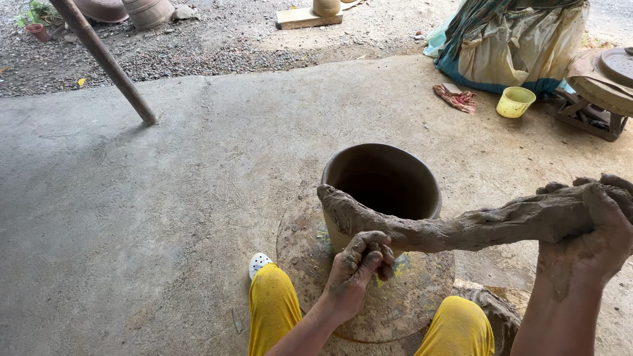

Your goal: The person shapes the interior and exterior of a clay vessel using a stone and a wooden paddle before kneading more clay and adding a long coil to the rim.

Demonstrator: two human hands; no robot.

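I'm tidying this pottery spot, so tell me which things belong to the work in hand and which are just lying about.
In use:
left hand
right hand
clay coil
clay pot
round turntable

Lying about:
yellow cup
red rag
wooden pole
cloth-covered heap

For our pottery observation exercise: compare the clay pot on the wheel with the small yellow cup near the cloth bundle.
The clay pot is brown, large and close to the hands; the yellow cup is bright, much smaller and farther away. The pot has a clay coil laid on its rim; the cup's rim is bare. Both stand upright and open-topped.
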